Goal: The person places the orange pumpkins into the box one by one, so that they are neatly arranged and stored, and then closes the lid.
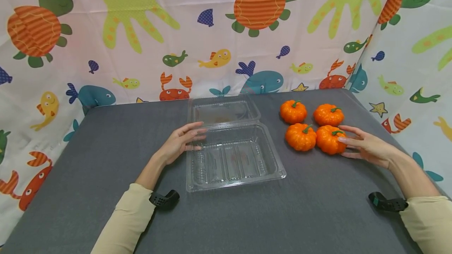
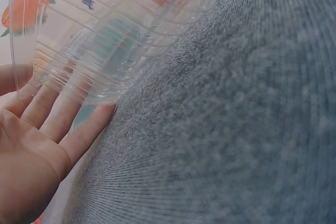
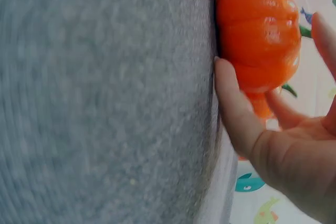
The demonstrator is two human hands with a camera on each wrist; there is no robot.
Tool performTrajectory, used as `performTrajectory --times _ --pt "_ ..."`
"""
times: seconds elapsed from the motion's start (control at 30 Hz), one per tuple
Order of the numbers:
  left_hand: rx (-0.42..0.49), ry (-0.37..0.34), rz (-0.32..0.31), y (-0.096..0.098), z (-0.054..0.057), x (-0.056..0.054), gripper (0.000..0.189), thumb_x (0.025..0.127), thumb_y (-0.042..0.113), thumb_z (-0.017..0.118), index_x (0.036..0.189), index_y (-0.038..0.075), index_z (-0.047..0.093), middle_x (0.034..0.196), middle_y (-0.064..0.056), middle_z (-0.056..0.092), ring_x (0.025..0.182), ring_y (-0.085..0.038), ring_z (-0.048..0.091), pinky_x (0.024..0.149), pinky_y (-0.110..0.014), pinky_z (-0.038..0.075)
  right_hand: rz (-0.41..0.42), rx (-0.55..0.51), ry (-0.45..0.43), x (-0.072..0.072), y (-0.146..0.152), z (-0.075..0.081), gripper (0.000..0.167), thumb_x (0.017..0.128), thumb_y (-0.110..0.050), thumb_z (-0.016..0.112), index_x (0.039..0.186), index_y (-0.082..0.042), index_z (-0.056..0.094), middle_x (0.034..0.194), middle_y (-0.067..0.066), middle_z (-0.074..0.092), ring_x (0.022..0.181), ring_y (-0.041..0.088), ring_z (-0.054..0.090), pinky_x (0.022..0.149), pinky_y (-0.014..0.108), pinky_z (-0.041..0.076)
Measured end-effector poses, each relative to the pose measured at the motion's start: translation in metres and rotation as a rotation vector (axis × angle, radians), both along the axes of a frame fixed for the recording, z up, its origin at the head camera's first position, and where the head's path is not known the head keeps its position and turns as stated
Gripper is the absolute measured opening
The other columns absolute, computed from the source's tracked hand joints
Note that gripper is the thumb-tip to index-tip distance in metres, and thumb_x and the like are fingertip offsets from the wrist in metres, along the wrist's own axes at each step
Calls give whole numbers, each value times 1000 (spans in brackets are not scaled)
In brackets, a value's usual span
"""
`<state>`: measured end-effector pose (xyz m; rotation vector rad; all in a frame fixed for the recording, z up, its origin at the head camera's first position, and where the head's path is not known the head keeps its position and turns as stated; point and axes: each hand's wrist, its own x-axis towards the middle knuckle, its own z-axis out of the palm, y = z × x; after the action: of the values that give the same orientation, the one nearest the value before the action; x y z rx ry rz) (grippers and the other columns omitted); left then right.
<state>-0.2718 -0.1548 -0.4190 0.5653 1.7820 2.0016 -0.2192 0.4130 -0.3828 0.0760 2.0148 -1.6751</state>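
A clear plastic clamshell container (image 1: 234,158) lies unfolded on the table, its lid (image 1: 224,111) laid back behind the tray part. My left hand (image 1: 179,141) is at the container's left side, fingers extended. The left wrist view shows the fingers (image 2: 56,111) against the clear wall (image 2: 105,51). On the right, several small orange pumpkins with green stems stand grouped. Beside the front-right pumpkin (image 1: 330,140) is my right hand (image 1: 369,146), its fingers spread around the right side. In the right wrist view, one finger (image 3: 233,103) lies low by that pumpkin (image 3: 257,35); firm contact is unclear.
Close to the front-right pumpkin sit a front-left pumpkin (image 1: 300,137), a back-left one (image 1: 292,112) and a back-right one (image 1: 328,115). A grey cloth covers the table (image 1: 106,160). Behind and to the right hangs a curtain (image 1: 141,66) printed with sea animals.
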Motion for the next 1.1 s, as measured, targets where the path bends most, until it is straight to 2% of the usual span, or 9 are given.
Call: performTrajectory --times 0.1,0.23,0.37,0.47,0.53,0.63,0.7,0.8,1.1 --pt "2 1 1 0 -1 0 52 103 18 44 148 -3 26 144 -23 39 128 -35 42 87 -44 49 -3 57 6 1 -7 2 78 101 -28 49 151 -9 -8 151 28 -7 115 16 46 90 44 47" --pt "4 1 1 -1 -1 1 52 103 18 44 148 -3 26 144 -23 38 128 -34 42 87 -44 48 -32 122 -15 0 -17 4 88 99 -34 52 150 -6 -15 149 34 -8 128 43 24 88 46 48" --pt "-2 -3 2 -1 0 2 53 103 19 44 148 -2 25 144 -22 38 128 -34 42 88 -44 48 -52 161 -47 -1 -23 6 92 98 -37 53 149 -1 -14 149 35 -6 131 48 15 87 43 48" --pt "-8 0 4 -1 0 2 53 103 19 44 148 -2 25 144 -22 39 128 -35 42 87 -44 48 -49 178 -51 0 -25 8 92 97 -38 54 148 3 -11 149 35 -4 132 46 17 88 41 48" --pt "-10 4 3 -1 1 2 53 103 19 44 148 -2 26 144 -22 39 128 -35 42 87 -44 49 -45 179 -39 2 -25 9 91 97 -36 55 149 2 -9 149 36 -2 128 41 29 88 40 48" --pt "-12 2 0 0 1 1 52 103 19 43 148 -2 26 144 -22 38 128 -35 41 87 -44 49 -55 159 -14 5 -26 8 89 96 -31 58 150 0 -6 148 35 5 113 23 49 88 40 48" --pt "-12 -3 -1 0 1 1 52 103 19 43 148 -2 26 144 -22 38 129 -35 41 87 -44 49 -63 140 6 8 -27 7 88 96 -27 60 151 -2 -4 147 34 9 101 12 55 88 41 49" --pt "-13 -11 0 -1 1 0 51 104 19 43 148 -2 27 144 -22 39 129 -36 41 87 -43 49 -63 113 37 9 -28 4 87 95 -23 61 150 -1 -3 146 35 10 94 6 58 87 40 49" --pt "-15 -23 12 -1 1 0 45 104 19 42 143 -3 38 143 -20 41 128 -34 42 87 -42 49 -75 98 83 9 -22 5 83 96 -20 59 150 -3 -2 146 35 7 95 6 56 86 38 50"
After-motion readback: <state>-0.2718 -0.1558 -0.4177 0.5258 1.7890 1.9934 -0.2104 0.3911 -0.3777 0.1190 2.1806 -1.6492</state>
